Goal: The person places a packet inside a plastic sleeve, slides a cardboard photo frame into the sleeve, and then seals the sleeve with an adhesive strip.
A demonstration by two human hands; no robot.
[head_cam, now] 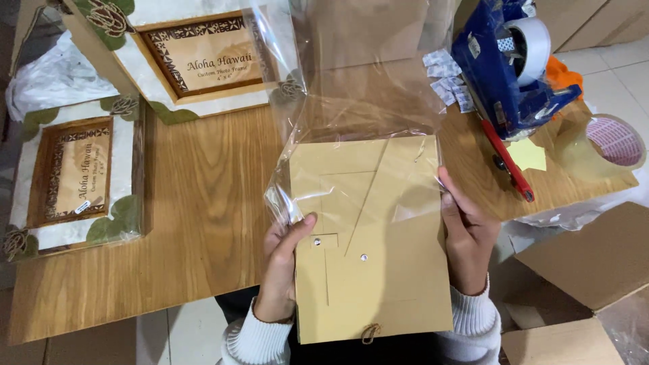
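Observation:
I hold a photo frame [378, 270] back side up, its tan backing board with a fold-out stand facing me. Its far end sits inside a clear plastic bag [365, 101] that stretches away over the table. My left hand [284, 263] grips the frame's left edge, thumb on the backing near a small metal rivet. My right hand [466, 236] holds the right edge, fingers over the bag's mouth. A small twine loop hangs at the frame's near edge.
On the wooden table [203, 203], two decorated photo frames lie face up at the left [74, 176] and far left-centre [203, 57]. A blue tape dispenser [507, 67], small white packets [446, 78], yellow note [527, 154] and tape roll [612, 140] sit right. Cardboard boxes [588, 257] stand lower right.

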